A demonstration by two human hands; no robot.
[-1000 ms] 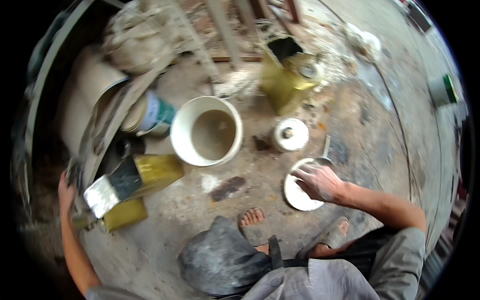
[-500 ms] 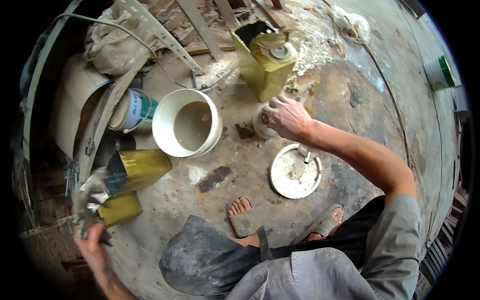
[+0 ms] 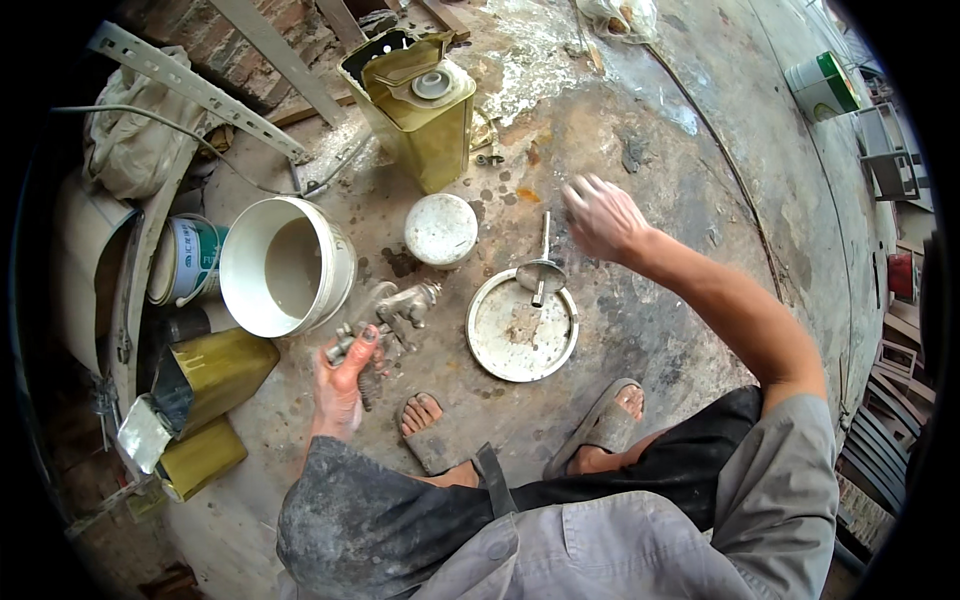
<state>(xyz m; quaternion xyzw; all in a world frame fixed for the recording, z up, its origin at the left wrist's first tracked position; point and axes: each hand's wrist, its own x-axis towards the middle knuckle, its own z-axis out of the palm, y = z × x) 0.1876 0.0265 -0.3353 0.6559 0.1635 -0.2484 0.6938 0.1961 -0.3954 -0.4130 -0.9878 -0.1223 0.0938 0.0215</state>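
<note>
Your left hand (image 3: 342, 385) is clamped on the spray gun (image 3: 404, 305) at the lid's (image 3: 495, 345) nine o'clock, while your blurred right hand (image 3: 605, 220), fingers loosely apart, hangs at its one o'clock, where a low sweep could catch the metal disc's (image 3: 552, 275) jutting rod (image 3: 546, 236).

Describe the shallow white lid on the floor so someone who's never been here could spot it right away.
Find the big white bucket, then look to its right, just ahead of the sandalled feet. The round lid lies there, smudged brown in the middle. Unlike the bucket and the small white tub nearby, it is shallow, with a metal scoop-like tool across its far rim.
</note>
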